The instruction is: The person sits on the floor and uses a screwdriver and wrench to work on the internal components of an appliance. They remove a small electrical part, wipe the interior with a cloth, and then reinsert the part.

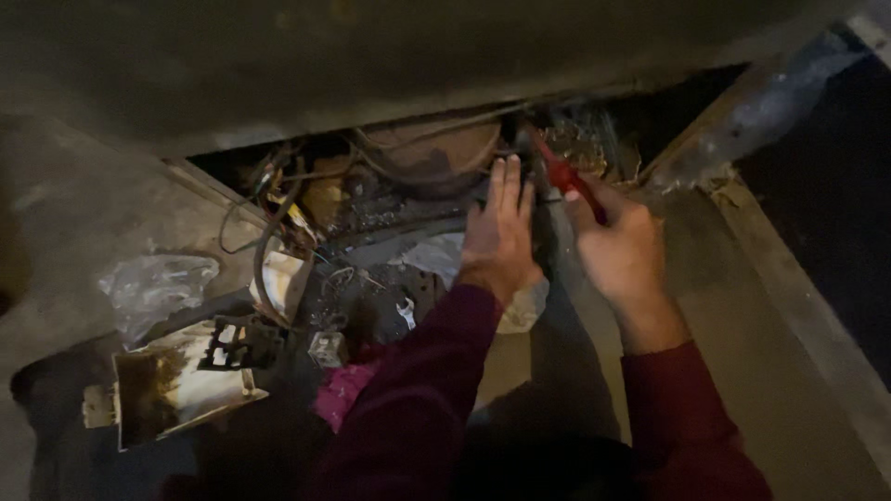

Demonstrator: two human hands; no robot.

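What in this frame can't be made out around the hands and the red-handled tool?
Head view only:
- Tip of the red-handled tool: lost in the dark cavity, gripped by the right hand.
- What the left hand presses on: covered by its palm and fingers.
- Tangled wires at left: ends run into shadow.
- Small wrench: too small and blurred for detail.
- Lower frame: sleeves block the floor.

Dim, soft-focus view — centre lit, edges shadowed.
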